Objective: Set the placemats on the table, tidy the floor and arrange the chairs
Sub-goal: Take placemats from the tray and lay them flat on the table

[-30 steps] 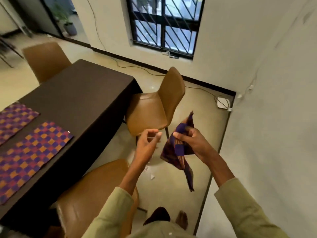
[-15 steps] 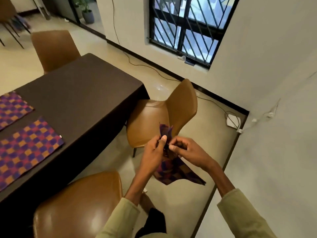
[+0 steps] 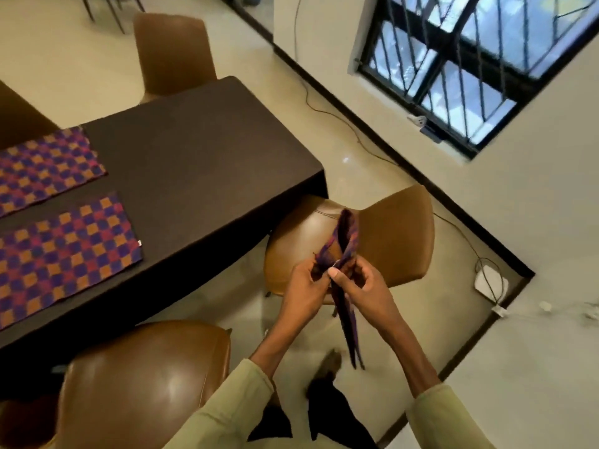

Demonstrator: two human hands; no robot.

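**Two hands on one folded placemat, beside a part-laid table**

Two hands meet in front of the body, both clamped on the same item. Left hand [image 3: 304, 286]: fingers curled round the bunched edge of the folded placemat [image 3: 343, 254]. Right hand [image 3: 363, 286]: thumb and fingers pinching the same cloth just beside the left. Placemat: purple and orange check, doubled over, its upper end standing above the fingers, its lower end hanging in a narrow tail towards the floor [image 3: 421, 319] (held in the air, touching no furniture).

Behind the hands: brown chair [image 3: 398, 234], seat partly tucked under the table's corner. Dark table [image 3: 201, 163] to the left, bearing two flat checked mats: near mat [image 3: 64, 254] and far mat [image 3: 45, 166], side by side, a strip of tabletop between them. Second brown chair [image 3: 146, 377] at the near edge; third chair [image 3: 175, 53] at the far end. Barred window [image 3: 470, 59] in the wall; white box with cable [image 3: 489, 283] in the floor's corner.
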